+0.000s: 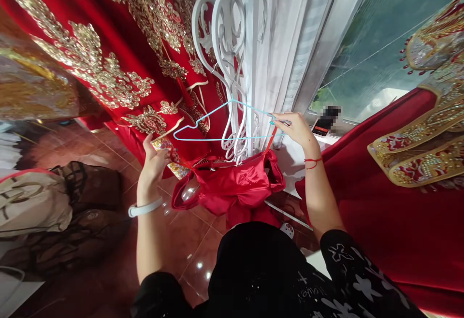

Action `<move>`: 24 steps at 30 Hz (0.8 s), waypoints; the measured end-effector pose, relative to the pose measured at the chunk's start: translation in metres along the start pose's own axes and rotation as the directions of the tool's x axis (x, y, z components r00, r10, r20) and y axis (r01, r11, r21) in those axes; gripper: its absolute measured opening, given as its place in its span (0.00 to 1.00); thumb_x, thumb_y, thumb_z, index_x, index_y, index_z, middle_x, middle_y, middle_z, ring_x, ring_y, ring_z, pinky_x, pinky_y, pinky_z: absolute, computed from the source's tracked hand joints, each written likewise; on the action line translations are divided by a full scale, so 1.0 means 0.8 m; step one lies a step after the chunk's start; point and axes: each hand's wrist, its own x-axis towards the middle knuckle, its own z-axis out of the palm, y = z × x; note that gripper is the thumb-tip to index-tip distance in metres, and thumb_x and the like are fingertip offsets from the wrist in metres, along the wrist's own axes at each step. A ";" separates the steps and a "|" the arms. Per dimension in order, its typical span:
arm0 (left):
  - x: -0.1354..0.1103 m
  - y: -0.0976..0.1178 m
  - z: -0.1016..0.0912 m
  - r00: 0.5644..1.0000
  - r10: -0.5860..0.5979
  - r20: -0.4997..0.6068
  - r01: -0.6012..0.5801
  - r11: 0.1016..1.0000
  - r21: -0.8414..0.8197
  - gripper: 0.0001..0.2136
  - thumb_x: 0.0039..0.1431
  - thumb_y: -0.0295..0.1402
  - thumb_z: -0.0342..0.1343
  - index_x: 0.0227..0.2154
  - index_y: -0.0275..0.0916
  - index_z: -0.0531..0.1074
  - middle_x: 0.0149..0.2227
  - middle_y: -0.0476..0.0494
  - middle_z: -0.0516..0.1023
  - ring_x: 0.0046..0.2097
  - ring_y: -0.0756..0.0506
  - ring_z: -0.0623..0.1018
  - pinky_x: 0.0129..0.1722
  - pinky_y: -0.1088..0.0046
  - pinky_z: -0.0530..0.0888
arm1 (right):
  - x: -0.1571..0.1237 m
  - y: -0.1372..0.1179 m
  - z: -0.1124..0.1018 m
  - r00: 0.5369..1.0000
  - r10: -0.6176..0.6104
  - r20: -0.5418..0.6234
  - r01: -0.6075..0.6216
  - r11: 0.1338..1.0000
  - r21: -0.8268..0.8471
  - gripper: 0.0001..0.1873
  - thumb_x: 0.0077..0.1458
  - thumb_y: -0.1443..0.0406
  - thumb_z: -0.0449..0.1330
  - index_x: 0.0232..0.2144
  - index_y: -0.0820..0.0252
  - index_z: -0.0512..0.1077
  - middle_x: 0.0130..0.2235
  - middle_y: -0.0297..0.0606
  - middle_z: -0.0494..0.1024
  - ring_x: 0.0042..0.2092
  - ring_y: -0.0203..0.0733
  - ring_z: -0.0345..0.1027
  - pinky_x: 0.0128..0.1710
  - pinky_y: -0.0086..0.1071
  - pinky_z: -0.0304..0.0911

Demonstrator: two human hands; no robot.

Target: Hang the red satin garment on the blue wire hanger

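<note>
A light blue clothes hanger [212,139] hangs by its hook against white scrolled metalwork in front of me. Below its bar is a red satin garment [235,185] with thin straps. My right hand [293,127] is closed at the hanger's right end, fingertips pinching the garment's right strap [271,139] where it meets the hanger. To the left of the hanger, my left hand [152,167] has its fingers closed on the other red strap, off the hanger's left end; its index finger sticks up. The left fingertips are partly lost against the red cloth behind.
Red gowns with gold sequins [108,76] hang at the left, close to my left hand. White scrollwork [219,33] rises ahead. Another red embroidered garment [409,158] hangs at the right, by a window. Bags [36,202] sit on the tiled floor [195,245].
</note>
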 end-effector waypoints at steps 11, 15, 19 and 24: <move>0.049 0.086 0.083 0.999 0.035 0.036 -0.042 0.976 0.214 0.41 0.58 0.17 0.52 0.72 0.36 0.42 0.27 0.54 0.73 0.21 0.51 0.73 0.23 0.77 0.72 | 0.008 0.000 -0.004 0.995 0.011 0.101 -0.023 0.993 0.115 0.15 0.63 0.57 0.62 0.44 0.54 0.87 0.55 0.39 0.84 0.57 0.61 0.79 0.52 0.44 0.74; 0.030 0.097 0.116 0.963 0.163 0.213 -0.233 0.901 0.365 0.40 0.58 0.16 0.48 0.73 0.35 0.44 0.30 0.50 0.75 0.28 0.47 0.77 0.36 0.65 0.80 | 0.008 -0.001 0.000 0.995 0.021 0.102 -0.034 0.991 0.128 0.19 0.64 0.51 0.62 0.46 0.55 0.86 0.51 0.43 0.86 0.55 0.60 0.79 0.51 0.44 0.73; -0.021 0.112 0.104 0.830 0.414 0.374 -0.557 0.652 0.514 0.40 0.56 0.14 0.46 0.73 0.35 0.50 0.53 0.36 0.76 0.50 0.43 0.79 0.64 0.51 0.71 | 0.004 0.000 0.004 1.000 0.006 -0.016 -0.005 1.000 0.006 0.16 0.68 0.54 0.59 0.42 0.53 0.86 0.41 0.43 0.85 0.47 0.54 0.78 0.52 0.47 0.70; -0.093 0.051 0.053 0.821 0.450 0.352 -0.569 0.584 0.579 0.23 0.60 0.29 0.58 0.59 0.41 0.69 0.51 0.36 0.76 0.47 0.38 0.78 0.54 0.54 0.76 | -0.017 -0.031 0.032 0.907 -0.054 -0.418 0.011 0.994 -0.104 0.16 0.68 0.64 0.57 0.50 0.55 0.83 0.50 0.50 0.78 0.56 0.56 0.69 0.62 0.51 0.63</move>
